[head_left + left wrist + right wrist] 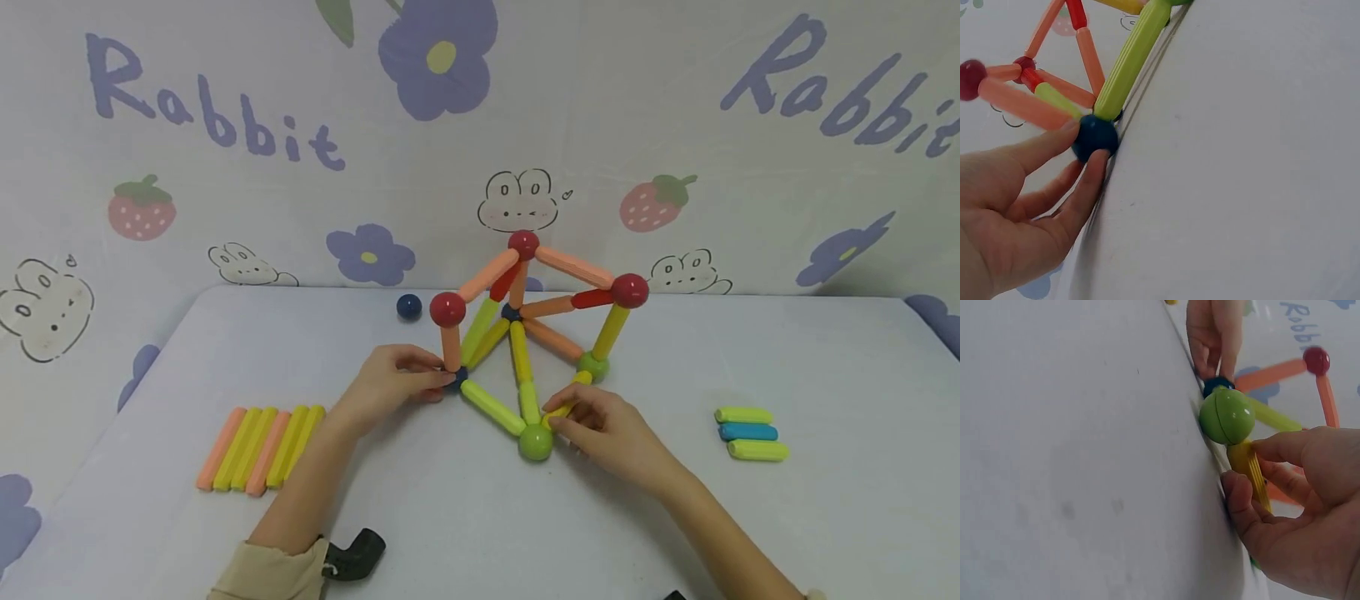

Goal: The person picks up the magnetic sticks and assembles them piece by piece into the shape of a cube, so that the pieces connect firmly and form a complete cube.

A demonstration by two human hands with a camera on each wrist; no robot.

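A frame of coloured rods and balls stands in the middle of the table. My left hand [390, 387] pinches the dark blue ball [1095, 137] at its lower left corner, thumb on one side and fingers on the other. From that ball an orange rod [450, 346] rises to a red ball [447, 309], and a lime rod [492, 408] runs to the front green ball [536, 442]. With thumb and fingers my right hand [611, 433] grips a yellow rod [1246, 464] between the front green ball and another green ball [592, 366]. Two more red balls [523, 245] top the frame.
Several orange and yellow rods [258, 448] lie in a row at the left, partly behind my left forearm. Three short rods [748, 432], two lime and one blue, lie at the right. A loose dark blue ball [408, 307] sits near the back edge, before a printed cloth [285, 208].
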